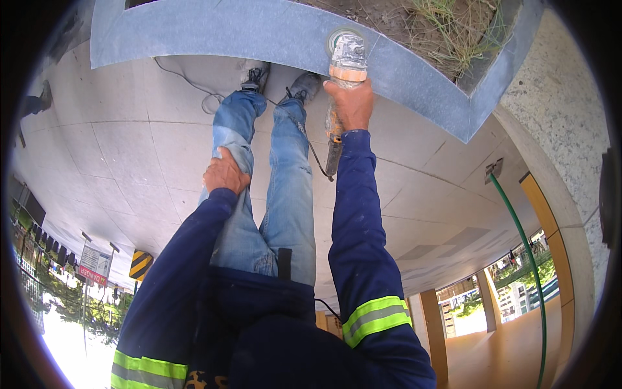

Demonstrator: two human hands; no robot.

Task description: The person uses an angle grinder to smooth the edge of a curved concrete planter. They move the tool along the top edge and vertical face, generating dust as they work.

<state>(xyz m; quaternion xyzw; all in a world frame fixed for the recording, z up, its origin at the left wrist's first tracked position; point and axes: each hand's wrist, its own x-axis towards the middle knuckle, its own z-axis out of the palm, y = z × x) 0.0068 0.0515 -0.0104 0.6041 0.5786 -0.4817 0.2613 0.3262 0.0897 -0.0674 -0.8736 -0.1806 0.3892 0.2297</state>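
Note:
My right hand [354, 104] is wrapped around the body of a dusty orange angle grinder [348, 61]. The grinder's round disc [338, 40] lies against the top of a blue-grey stone curb [259, 32]; whether it spins cannot be told. Below my wrist, the grinder's dark rear end points back toward me. A thin black cord [317, 154] runs from it past my legs. My left hand [227, 172] rests on my left leg [232, 142] near the knee, fingers laid over the jeans and holding no tool.
The curb borders a bed of soil and dry grass [447, 39]. My shoes [304, 86] stand at its near side, beside looped cord [210, 102] on grey paving [123, 149]. A green hose [518, 220] rises at the right. Another person's foot [45, 97] shows at the far left.

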